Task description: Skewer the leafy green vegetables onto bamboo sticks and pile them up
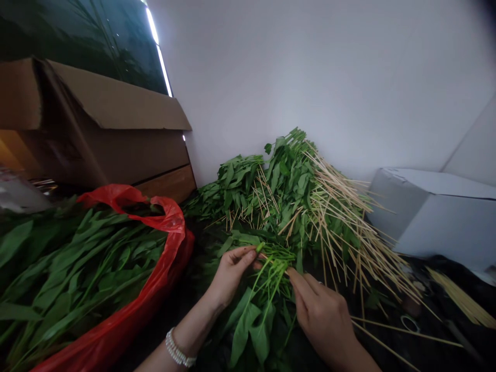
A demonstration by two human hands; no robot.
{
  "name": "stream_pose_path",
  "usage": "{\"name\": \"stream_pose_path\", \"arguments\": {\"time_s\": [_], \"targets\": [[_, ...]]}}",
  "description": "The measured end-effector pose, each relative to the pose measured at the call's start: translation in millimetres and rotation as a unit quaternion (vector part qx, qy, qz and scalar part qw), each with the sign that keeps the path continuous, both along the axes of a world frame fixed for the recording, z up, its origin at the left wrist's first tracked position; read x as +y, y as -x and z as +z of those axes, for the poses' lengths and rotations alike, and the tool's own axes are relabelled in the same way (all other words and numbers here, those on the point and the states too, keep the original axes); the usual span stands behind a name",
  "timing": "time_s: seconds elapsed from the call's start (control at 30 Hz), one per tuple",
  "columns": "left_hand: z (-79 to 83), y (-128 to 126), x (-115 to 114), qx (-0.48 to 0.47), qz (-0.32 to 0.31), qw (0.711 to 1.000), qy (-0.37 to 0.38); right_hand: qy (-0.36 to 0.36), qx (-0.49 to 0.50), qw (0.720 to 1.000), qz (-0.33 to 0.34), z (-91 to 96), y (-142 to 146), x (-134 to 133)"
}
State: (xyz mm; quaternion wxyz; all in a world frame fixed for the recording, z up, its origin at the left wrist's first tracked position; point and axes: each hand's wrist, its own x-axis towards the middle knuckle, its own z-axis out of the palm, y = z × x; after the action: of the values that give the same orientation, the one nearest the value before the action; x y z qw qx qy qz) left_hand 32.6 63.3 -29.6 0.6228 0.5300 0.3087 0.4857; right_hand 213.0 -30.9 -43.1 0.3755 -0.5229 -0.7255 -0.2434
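Note:
My left hand pinches a short green stem end between thumb and fingertips. Just right of it, my right hand is closed around a thin bamboo skewer, mostly hidden by the fingers. A row of leafy green stems, which look like water spinach, lies across the skewer between both hands. Their long leaves hang down below. Behind my hands is a large heap of leafy skewers, with many bare stick ends pointing to the right.
On the left a red plastic bag holds loose greens. An open cardboard box stands behind it. At the right are a white box, a bundle of bare skewers and a small roll of tape. A pale wall closes the back.

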Motion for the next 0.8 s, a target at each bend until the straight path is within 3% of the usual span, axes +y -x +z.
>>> {"name": "stream_pose_path", "arguments": {"time_s": [0.33,0.67,0.8], "targets": [[-4.4,-0.1,0.3,0.003,0.005,1.0,0.011,0.001,-0.004,1.0,-0.008,0.1,0.9,-0.3],[1.7,-0.4,-4.6,0.061,-0.002,0.998,-0.009,0.018,0.005,1.0,-0.002,-4.4,4.0,-1.5],[-0.2,0.7,-2.0,0.038,-0.009,0.999,-0.005,0.011,0.011,1.0,0.006,-3.6,5.0,-2.2]]}}
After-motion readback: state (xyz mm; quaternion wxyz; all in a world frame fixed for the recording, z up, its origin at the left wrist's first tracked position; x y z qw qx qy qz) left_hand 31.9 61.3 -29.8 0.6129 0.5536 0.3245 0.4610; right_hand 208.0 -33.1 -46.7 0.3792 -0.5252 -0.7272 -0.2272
